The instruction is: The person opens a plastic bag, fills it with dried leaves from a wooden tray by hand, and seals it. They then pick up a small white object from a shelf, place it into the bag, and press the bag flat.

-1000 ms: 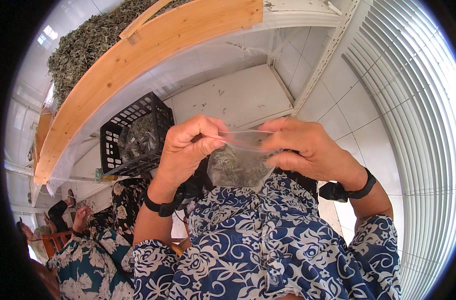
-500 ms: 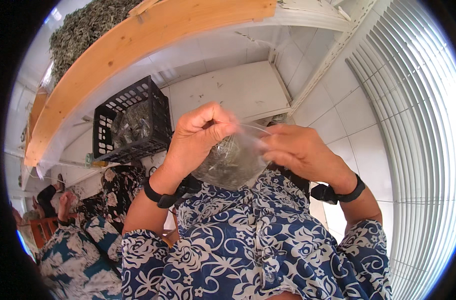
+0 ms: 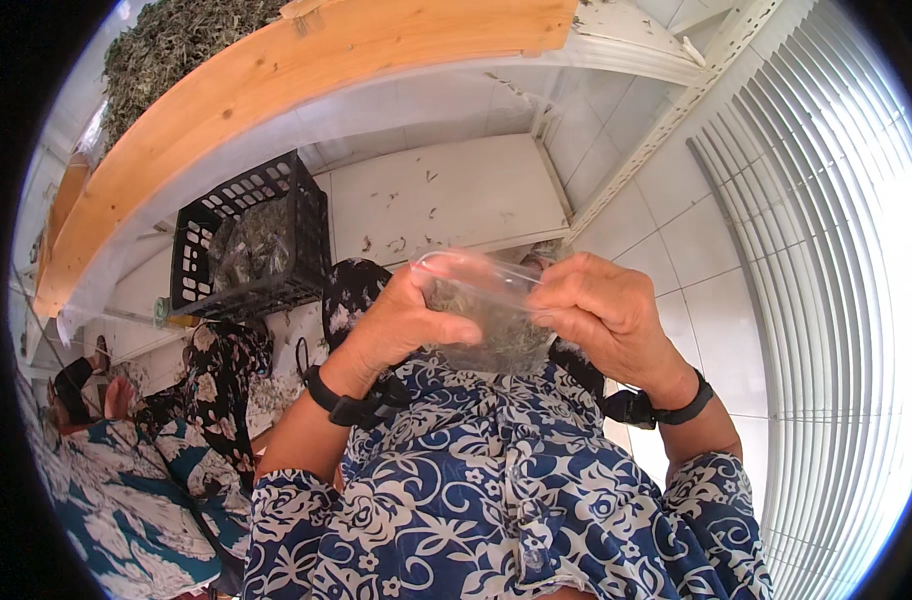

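A clear plastic bag of grey-green leaves (image 3: pixel 509 338), probably light, limp and best gripped at its rim, hangs between the right hand (image 3: pixel 608 308), pinching its right corner, and the left hand (image 3: pixel 404 312), thumb parted from blurred fingers.

White lower shelf (image 3: pixel 476 180), scattered leaf bits (image 3: pixel 397 243), wood-edged upper shelf (image 3: pixel 306 70), heaped dried leaves (image 3: pixel 171 55)

Glossy plastic bag (image 3: pixel 506 340), matt plastic crate (image 3: pixel 310 232), smooth wooden board (image 3: pixel 276 75), cloth shirt (image 3: pixel 446 480)
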The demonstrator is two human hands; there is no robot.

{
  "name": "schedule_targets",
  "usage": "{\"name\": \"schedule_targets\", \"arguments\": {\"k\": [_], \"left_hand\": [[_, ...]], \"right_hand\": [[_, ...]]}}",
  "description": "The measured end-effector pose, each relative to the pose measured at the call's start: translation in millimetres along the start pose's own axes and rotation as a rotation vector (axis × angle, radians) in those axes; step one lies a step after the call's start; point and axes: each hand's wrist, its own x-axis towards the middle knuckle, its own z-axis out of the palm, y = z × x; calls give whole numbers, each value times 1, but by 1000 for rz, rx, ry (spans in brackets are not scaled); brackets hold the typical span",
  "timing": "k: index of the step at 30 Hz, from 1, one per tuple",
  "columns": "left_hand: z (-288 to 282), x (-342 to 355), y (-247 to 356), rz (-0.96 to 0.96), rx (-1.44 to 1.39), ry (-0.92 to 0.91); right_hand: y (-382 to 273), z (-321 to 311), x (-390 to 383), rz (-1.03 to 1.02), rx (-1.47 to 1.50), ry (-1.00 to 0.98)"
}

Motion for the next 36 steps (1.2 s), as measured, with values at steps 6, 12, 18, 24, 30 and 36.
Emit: {"name": "schedule_targets", "arguments": {"k": [6, 12, 18, 24, 30, 36], "left_hand": [[10, -12, -14, -62, -286, 110], [19, -17, -19, 20, -301, 207], [17, -21, -24, 165, -199, 297], [25, -19, -10, 185, -188, 347], [26, -18, -8, 215, -137, 383], [21, -20, -2, 213, -106, 397]], "right_hand": [[-2, -4, -1, 226, 85, 30], [-3, -1, -2, 258, 51, 102], [1, -5, -5, 148, -50, 149], [18, -7, -11, 258, 37, 140], [28, 0, -26, 354, 253, 126], [28, -3, -26, 426, 349, 156]]}}
